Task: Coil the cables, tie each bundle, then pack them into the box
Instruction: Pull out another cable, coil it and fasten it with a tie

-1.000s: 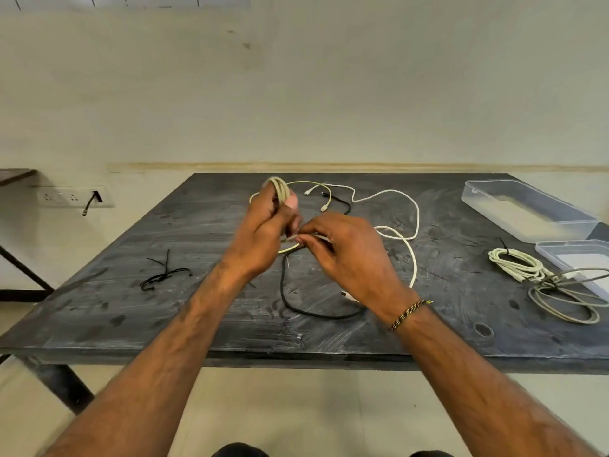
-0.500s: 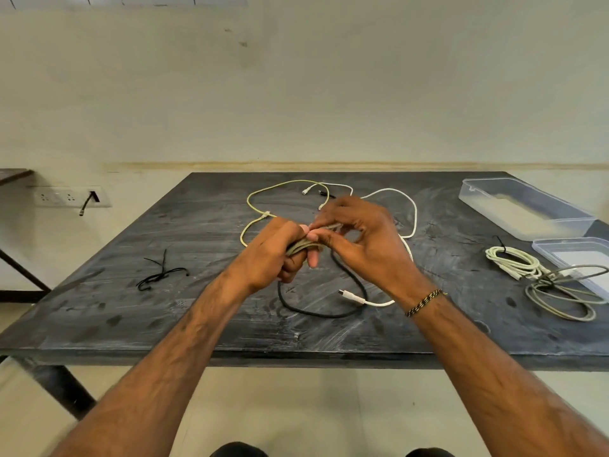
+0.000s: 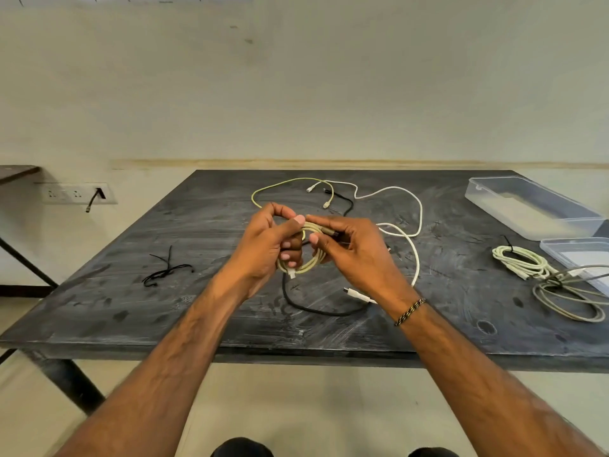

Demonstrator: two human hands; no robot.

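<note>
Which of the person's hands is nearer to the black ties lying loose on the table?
Left. The left hand grips the yellow coil just right of the black ties; the right hand is beyond the coil, farther away.

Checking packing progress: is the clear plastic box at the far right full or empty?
Empty: the clear plastic box shows only its bare bottom; both finished cable bundles lie on the table beside it.

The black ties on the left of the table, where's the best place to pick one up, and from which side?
Take the black ties from above, pinching the upright strand that sticks out toward the far side. It lies apart from the tangled loops, so one tie would likely lift free. Both hands are busy: left hand and right hand hold the yellow cable coil.
</note>
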